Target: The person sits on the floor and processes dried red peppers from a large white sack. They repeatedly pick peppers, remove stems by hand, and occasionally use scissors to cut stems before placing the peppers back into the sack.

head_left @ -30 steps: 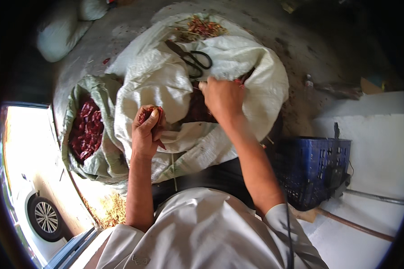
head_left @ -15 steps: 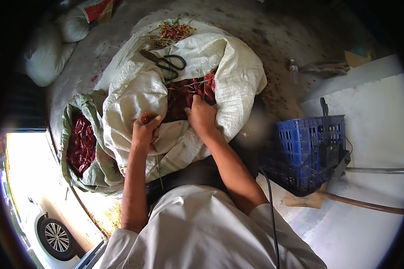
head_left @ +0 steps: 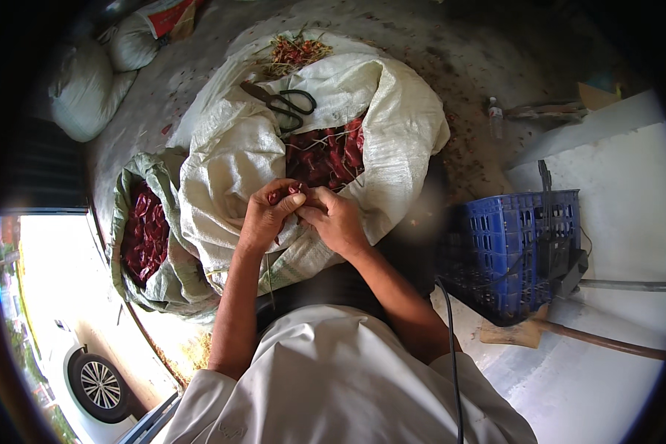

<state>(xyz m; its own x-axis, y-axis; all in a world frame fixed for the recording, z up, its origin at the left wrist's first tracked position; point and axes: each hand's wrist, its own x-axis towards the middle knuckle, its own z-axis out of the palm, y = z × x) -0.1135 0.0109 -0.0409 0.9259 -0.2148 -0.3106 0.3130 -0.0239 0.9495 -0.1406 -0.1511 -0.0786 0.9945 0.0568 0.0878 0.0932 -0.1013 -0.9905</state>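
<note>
My left hand (head_left: 265, 213) is closed around a few dried red chilies (head_left: 275, 197), whose ends poke out by the thumb. Touching it from the right, my right hand (head_left: 339, 222) has its fingers pinched together; what lies between them is hidden. Both hands are just above the near rim of a big white woven sack (head_left: 226, 152). Inside the sack's opening lies a heap of dark red dried chilies (head_left: 325, 155) with pale stems. Black-handled scissors (head_left: 292, 103) rest on the folded sack cloth beyond my left hand.
Left of the white sack, a greenish sack (head_left: 174, 255) holds more red chilies (head_left: 145, 233). Stems and bits (head_left: 297, 53) lie on the far sack cloth. A blue plastic crate (head_left: 518, 244) stands at right, and a clear bottle (head_left: 494, 118) behind it. A black cable (head_left: 453, 355) hangs beside me.
My right hand has come out of the chili heap, back toward me, and now meets my left hand. My left hand has shifted right, still holding chilies.
</note>
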